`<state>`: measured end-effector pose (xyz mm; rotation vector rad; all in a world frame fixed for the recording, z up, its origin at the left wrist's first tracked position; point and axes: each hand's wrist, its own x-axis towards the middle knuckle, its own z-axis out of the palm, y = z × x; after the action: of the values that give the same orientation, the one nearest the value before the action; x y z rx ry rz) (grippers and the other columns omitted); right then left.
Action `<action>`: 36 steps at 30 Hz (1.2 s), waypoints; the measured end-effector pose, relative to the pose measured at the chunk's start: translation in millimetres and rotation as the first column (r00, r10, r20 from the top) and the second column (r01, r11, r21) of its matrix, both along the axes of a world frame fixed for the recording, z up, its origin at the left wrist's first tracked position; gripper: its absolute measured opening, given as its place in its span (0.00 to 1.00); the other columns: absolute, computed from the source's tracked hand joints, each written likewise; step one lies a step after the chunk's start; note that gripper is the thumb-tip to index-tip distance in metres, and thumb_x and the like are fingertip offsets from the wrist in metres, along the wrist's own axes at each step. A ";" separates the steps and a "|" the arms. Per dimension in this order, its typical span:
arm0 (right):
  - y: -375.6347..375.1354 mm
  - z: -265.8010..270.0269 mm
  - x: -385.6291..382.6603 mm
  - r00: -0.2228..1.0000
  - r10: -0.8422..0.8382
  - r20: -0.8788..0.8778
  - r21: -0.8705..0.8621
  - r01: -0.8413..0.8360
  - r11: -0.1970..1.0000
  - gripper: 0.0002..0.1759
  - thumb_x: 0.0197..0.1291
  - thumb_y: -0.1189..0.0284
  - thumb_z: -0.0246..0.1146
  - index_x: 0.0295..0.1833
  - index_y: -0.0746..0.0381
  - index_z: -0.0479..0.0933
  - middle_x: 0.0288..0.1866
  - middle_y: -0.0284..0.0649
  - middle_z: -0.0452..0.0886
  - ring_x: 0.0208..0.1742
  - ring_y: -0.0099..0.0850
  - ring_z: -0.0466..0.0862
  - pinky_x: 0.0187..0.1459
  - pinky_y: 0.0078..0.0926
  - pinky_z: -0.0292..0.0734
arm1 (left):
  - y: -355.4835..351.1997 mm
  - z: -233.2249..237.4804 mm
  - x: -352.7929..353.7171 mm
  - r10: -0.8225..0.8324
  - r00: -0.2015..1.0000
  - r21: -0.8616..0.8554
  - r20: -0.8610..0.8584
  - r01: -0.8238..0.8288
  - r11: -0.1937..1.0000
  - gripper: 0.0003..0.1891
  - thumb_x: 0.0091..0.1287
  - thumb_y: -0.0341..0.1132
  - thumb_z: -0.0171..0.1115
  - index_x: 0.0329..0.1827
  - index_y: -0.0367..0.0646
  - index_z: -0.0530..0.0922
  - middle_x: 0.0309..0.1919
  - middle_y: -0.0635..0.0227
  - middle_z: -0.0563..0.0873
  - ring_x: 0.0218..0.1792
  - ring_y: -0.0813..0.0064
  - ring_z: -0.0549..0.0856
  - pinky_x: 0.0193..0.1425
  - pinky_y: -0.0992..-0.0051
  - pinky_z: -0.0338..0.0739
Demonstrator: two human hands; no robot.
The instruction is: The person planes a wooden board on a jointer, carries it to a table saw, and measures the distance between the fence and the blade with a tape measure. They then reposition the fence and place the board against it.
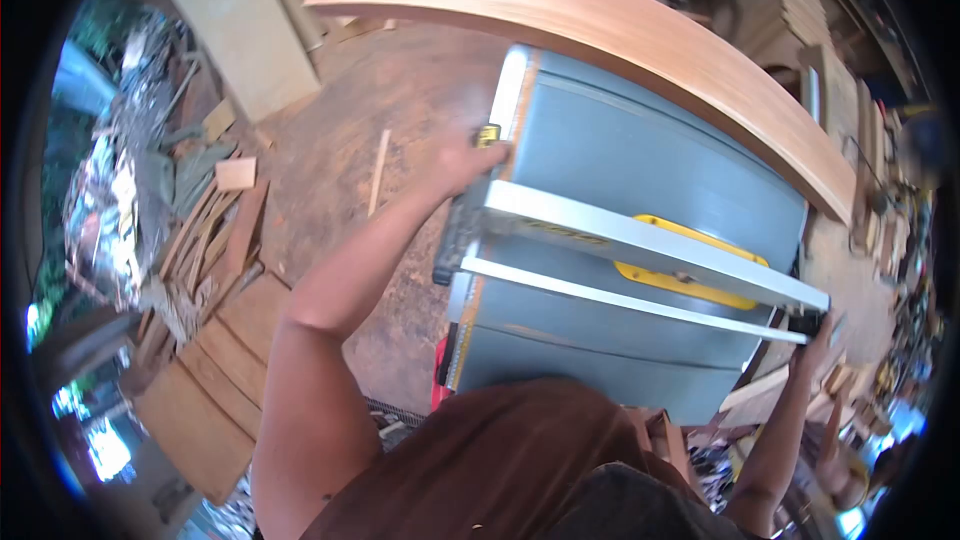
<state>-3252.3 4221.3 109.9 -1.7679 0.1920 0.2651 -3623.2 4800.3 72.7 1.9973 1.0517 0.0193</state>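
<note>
A table saw with a grey top (640,140) lies in front of me. Its silver rip fence (650,245) crosses the top, with a thinner silver bar (620,298) running alongside. Between them and just beyond is the yellow throat plate (690,280), partly covered by the fence. My left hand (468,165) is at the saw's left edge, by a black-and-yellow part (487,136) of the rail; motion blurs its fingers. At the fence's right end, my right hand (817,335) is closed around the black end piece, its fingers partly hidden.
A long curved wooden board (600,15) spans the saw's far side. A pale panel (235,30) leans at upper left. Wood offcuts (215,230) and a thin stick (379,172) lie on the left. Stacked wood lines the right, where another person's arm (832,440) shows.
</note>
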 end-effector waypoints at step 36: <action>-24.6 -19.7 27.6 0.892 0.403 0.205 -0.194 -0.366 0.910 0.20 0.72 0.61 0.49 0.57 0.62 0.78 0.61 0.41 0.78 0.64 0.34 0.74 0.65 0.33 0.67 | -14.8 -34.0 -1.4 -0.214 0.974 0.391 -0.080 0.228 0.892 0.21 0.76 0.43 0.44 0.47 0.29 0.73 0.38 0.48 0.77 0.42 0.53 0.77 0.50 0.60 0.71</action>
<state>-3224.8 4196.7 90.2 -1.9639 -0.3292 0.3239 -3624.6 4785.5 38.8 2.4877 0.8842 0.0833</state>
